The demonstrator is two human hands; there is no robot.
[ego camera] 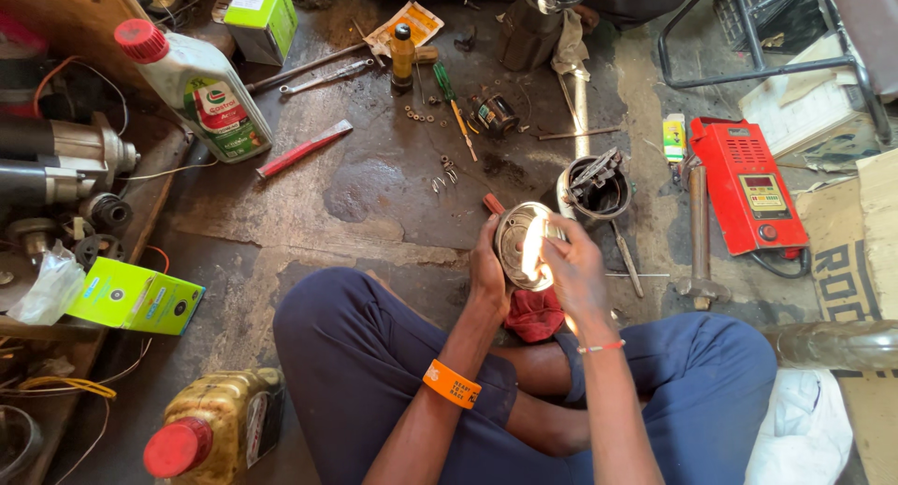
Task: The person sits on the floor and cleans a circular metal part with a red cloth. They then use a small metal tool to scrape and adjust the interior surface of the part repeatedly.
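Observation:
I sit cross-legged on a stained concrete floor in dark blue trousers. My left hand (487, 265) grips the left rim of a round silvery metal end cap (517, 242), held upright over my lap. My right hand (572, 270) holds the same cap from the right, fingers across its face, sunlight glaring on them. A red rag (535, 314) lies on my lap just under the cap. An orange band is on my left wrist, a thin bead bracelet on my right.
A cylindrical motor housing (593, 190) stands just beyond the hands. A red box-shaped tester (750, 186) lies to the right. A green screwdriver (453, 97), wrench (327, 75), red-handled tool (304, 149), oil bottles (198, 90) and green boxes (136, 298) surround me.

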